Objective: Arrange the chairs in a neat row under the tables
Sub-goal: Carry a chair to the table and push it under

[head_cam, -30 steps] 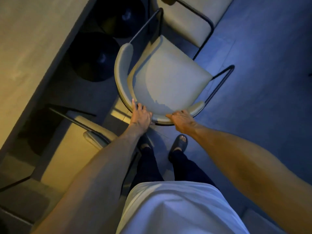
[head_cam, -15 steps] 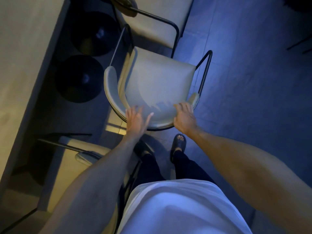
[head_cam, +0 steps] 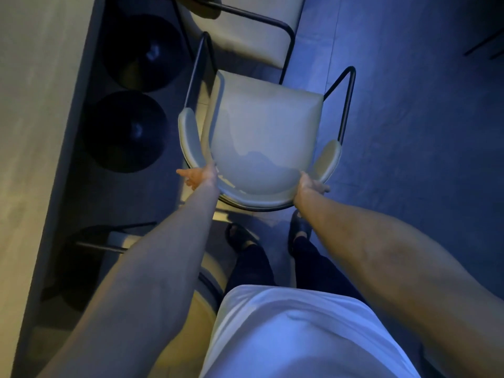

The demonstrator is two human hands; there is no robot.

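A pale cushioned chair [head_cam: 261, 137] with a curved backrest and thin black metal arm frames stands right in front of me, seen from above, its seat pointing away from me. My left hand [head_cam: 200, 175] grips the left end of the curved backrest. At the right end, my right hand [head_cam: 311, 185] grips the same backrest. The long light wooden table [head_cam: 41, 132] runs along the left. A second pale chair [head_cam: 245, 28] stands beyond the first, and a third chair [head_cam: 152, 249] sits near my left leg, partly under my left arm.
Two round black table bases [head_cam: 128, 132] stand on the floor under the table edge, left of the held chair. Open blue-lit floor [head_cam: 422, 132] spreads to the right. My feet in dark sandals [head_cam: 298, 227] are just behind the chair.
The chair has turned from angled to square with me. My hands slid apart from the middle of the backrest to its two ends, and the view moved forward along the table.
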